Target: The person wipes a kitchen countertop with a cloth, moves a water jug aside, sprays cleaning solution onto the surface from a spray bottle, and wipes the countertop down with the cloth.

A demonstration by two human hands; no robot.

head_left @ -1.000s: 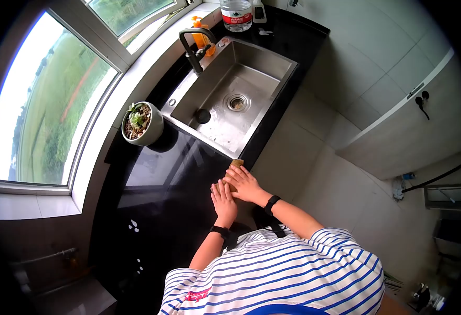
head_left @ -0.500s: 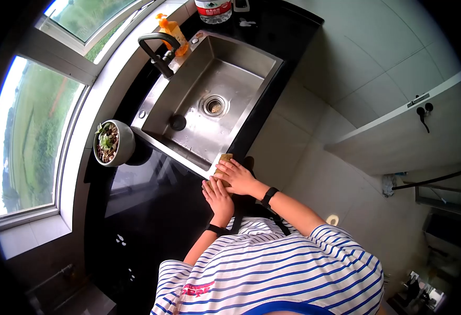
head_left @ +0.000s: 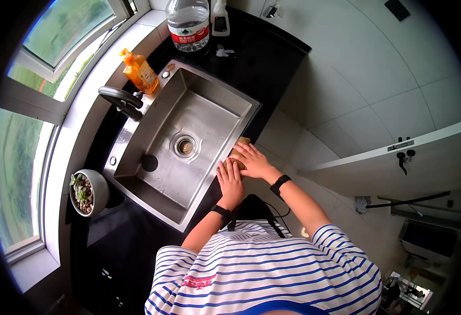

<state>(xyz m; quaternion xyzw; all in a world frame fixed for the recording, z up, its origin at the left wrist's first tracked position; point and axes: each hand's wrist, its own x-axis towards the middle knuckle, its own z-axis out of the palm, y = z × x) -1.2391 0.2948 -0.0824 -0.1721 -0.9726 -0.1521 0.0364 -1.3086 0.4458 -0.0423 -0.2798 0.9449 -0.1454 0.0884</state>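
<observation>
A brown cloth lies on the front rim of the steel sink, bunched under my two hands. My right hand presses on its far part, fingers bent slightly over it. Close beside it, my left hand holds the near end, fingers pointing away from me. Much of the cloth is hidden beneath the hands. Inside the basin are a drain and a round black overflow cover.
Behind the sink stand a black faucet and an orange pump bottle. A big water bottle and a white bottle are at the far end. A potted succulent sits by the window. The door is at right.
Both hands have slid the cloth along the sink's front edge, away from the near corner toward the far end. My view has shifted too, bringing the white bottle into sight.
</observation>
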